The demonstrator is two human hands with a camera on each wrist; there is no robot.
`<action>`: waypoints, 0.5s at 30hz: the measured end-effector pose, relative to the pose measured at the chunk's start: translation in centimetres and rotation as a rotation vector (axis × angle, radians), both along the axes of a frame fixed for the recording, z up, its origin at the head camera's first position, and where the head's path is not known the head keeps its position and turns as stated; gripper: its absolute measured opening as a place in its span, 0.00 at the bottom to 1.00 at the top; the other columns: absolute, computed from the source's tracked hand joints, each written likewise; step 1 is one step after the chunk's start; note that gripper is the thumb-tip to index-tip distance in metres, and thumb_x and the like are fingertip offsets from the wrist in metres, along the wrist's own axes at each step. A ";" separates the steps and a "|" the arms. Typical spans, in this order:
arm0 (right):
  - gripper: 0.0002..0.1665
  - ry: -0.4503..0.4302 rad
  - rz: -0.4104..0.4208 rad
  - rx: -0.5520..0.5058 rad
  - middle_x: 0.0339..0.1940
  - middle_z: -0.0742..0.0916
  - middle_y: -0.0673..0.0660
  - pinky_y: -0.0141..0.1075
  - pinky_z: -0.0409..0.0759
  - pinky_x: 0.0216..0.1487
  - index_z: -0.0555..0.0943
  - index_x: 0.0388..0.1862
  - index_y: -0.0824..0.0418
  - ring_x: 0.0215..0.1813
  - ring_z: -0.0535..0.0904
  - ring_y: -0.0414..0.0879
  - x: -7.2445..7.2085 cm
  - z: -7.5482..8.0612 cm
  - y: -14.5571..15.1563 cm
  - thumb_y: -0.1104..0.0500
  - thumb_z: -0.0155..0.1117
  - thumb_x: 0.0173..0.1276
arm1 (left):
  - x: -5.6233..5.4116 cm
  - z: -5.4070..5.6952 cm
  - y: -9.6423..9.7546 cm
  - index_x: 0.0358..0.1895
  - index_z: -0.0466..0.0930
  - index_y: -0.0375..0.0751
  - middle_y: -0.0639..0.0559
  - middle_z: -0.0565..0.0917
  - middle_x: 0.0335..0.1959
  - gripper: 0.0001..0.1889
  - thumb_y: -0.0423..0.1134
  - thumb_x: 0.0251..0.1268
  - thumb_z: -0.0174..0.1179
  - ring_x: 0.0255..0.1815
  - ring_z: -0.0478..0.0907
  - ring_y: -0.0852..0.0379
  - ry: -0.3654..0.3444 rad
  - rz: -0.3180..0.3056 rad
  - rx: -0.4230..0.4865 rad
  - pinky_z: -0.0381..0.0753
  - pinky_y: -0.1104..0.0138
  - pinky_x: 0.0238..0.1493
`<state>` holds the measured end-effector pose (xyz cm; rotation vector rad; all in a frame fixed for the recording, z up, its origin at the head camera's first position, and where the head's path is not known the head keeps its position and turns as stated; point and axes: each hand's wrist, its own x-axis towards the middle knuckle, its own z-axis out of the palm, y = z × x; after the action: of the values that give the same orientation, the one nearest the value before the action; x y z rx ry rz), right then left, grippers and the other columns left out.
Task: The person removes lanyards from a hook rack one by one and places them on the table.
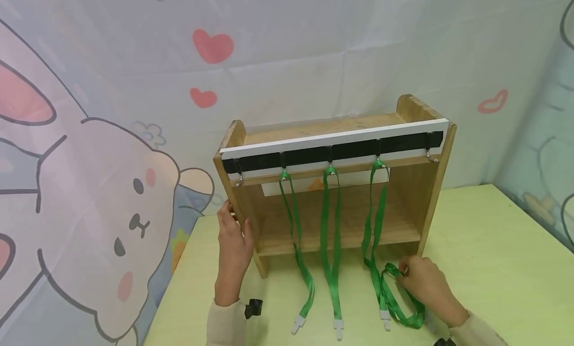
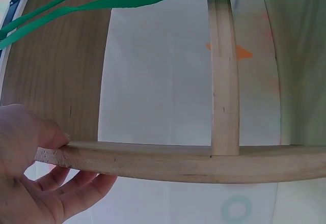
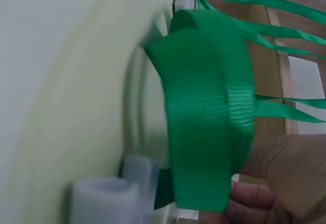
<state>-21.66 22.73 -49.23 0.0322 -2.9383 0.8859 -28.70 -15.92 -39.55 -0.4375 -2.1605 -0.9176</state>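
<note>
- Looped green lanyard: pinched in right hand; loop extends from its fingertips toward the person, long axis roughly front to back.
- Wooden rack: beyond right hand, on surface; left hand grips its left side panel.
- End hook: above right hand, bare; right hand nearer.
- Obstruction: adjacent hung lanyard, just left of right hand; contact with loop cannot be determined.
</note>
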 end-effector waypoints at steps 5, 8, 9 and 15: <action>0.08 -0.011 0.011 0.017 0.18 0.79 0.50 0.36 0.72 0.18 0.83 0.30 0.64 0.18 0.72 0.44 0.3 -0.2 0.1 0.64 0.76 0.57 | 0.1 -0.2 -0.2 0.70 0.50 0.32 0.28 0.67 0.53 0.30 0.21 0.71 0.53 0.47 0.78 0.32 0.008 -0.003 -0.008 0.81 0.45 0.39; 0.09 -0.011 0.022 0.017 0.18 0.79 0.50 0.36 0.72 0.18 0.83 0.32 0.65 0.18 0.72 0.43 0.3 -0.2 0.3 0.63 0.76 0.57 | 0.1 -0.2 -0.3 0.70 0.50 0.32 0.28 0.67 0.53 0.30 0.21 0.71 0.54 0.47 0.78 0.32 0.008 -0.001 -0.009 0.81 0.45 0.39; 0.10 -0.016 0.023 0.016 0.18 0.79 0.50 0.36 0.72 0.18 0.83 0.32 0.64 0.19 0.73 0.43 0.3 -0.1 0.4 0.63 0.77 0.57 | 0.1 -0.2 -0.3 0.70 0.50 0.32 0.28 0.67 0.53 0.30 0.21 0.71 0.54 0.47 0.78 0.32 0.006 -0.001 -0.007 0.81 0.45 0.39; 0.13 -0.079 0.038 0.017 0.23 0.82 0.51 0.39 0.74 0.22 0.83 0.36 0.63 0.23 0.76 0.45 0.5 1.3 1.0 0.59 0.77 0.57 | -0.1 -0.3 -0.1 0.70 0.50 0.32 0.28 0.67 0.53 0.30 0.21 0.71 0.54 0.47 0.78 0.32 -0.008 -0.007 0.005 0.82 0.44 0.39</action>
<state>-21.19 23.73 -47.89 0.0547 -3.0278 0.8880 -28.79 -15.97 -39.80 -0.4403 -2.1648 -0.9299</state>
